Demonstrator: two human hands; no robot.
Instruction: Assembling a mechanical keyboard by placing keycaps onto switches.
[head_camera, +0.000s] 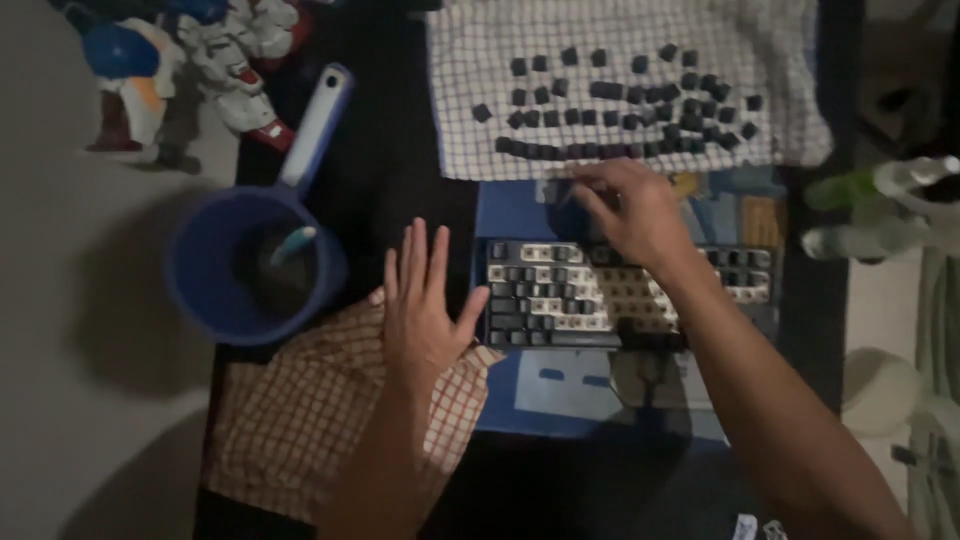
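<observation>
Keycap pinched above the half-stripped keyboard, loose caps drying just beyond.

Your right hand (625, 210), at centre frame, has its grip closed on a dark keycap (553, 190), fingertips pinched over the top edge of the keyboard (560, 295). A slack pinch could drop the cap back among the bare switches or off the dark bench (380, 170). Your sleeve-less forearm crosses the board and could knock the remaining caps. Your left hand (420, 305) lies flat, grip released, fingers spread on the orange checked cloth (290, 430), touching the keyboard's left edge. Removed keycaps (620, 110) sit on the white checked cloth (480, 40) at the top; a nudge would scatter them. The blue pitcher (250, 265), left, could tip.
</observation>
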